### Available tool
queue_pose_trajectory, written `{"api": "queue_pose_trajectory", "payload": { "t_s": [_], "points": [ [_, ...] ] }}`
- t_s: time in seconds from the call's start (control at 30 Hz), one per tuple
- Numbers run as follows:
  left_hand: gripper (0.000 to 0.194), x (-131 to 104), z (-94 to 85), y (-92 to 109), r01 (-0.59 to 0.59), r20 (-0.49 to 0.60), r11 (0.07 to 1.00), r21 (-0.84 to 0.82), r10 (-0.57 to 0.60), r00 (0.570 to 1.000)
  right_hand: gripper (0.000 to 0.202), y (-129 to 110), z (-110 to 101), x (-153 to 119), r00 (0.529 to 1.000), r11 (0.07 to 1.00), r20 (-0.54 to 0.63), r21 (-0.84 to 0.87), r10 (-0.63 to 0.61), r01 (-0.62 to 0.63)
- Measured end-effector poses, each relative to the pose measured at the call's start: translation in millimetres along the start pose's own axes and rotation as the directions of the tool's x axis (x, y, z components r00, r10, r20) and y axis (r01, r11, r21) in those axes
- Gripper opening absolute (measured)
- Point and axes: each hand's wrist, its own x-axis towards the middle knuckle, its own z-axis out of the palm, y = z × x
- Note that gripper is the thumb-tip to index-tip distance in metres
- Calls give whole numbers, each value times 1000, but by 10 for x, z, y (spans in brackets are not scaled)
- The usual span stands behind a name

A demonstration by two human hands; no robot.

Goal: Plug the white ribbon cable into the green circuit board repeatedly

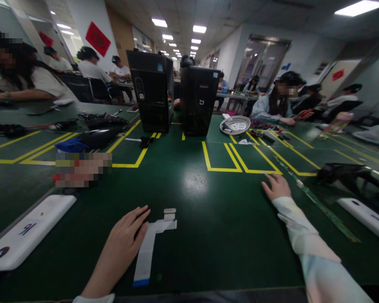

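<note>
A white flat ribbon cable (146, 254) lies on the green tabletop, with a blue lower end and small connectors at the top. My left hand (126, 233) rests along the cable's left side, its fingers stretched out and the thumb against the cable's upper part. Nothing is gripped in it. Farther out on the right, my right hand (277, 187) lies on the table by a yellow tape corner, fingers apart and holding nothing. Just right of that hand runs a long, narrow green circuit board strip (316, 200).
Two black computer towers (150, 92) stand at the back. White elongated devices (31, 231) lie on either side. A white basket (235, 125) sits back right. Cables (63, 125) and a dark blue tool-like object (88, 139) lie back left. Several people work at nearby tables.
</note>
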Motion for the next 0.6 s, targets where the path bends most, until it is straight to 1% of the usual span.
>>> {"api": "queue_pose_trajectory", "payload": {
  "t_s": [0.07, 0.1, 0.17, 0.27, 0.37, 0.5, 0.6],
  "points": [
    [50, -4, -5, 0, 3, 4, 1000, 5, -3, 1000, 58, 352, -60, -5, 985, 985, 43, -52, 167, -165],
    [50, -4, -8, 2, 6, 5, 1000, 7, -6, 1000, 60, 475, -98, -28, 971, 971, 61, -71, 233, -229],
    [49, 0, -13, 10, 12, 5, 1000, 8, -12, 1000, 64, 625, -167, -87, 942, 943, 84, -99, 326, -318],
    [50, 12, -19, 23, 18, 7, 1000, 5, -18, 1000, 66, 686, -226, -143, 901, 906, 123, -137, 416, -400],
    [50, 22, -23, 33, 16, 7, 1000, -1, -16, 1000, 68, 675, -242, -140, 879, 892, 172, -163, 445, -420],
    [49, 20, -24, 39, 22, -7, 1000, -13, -22, 1000, 68, 675, -272, -124, 866, 888, 212, -185, 453, -420],
    [48, 20, -26, 44, 18, -24, 999, -27, -18, 1000, 70, 678, -308, -158, 868, 899, 245, -185, 433, -396]
  ]
}}
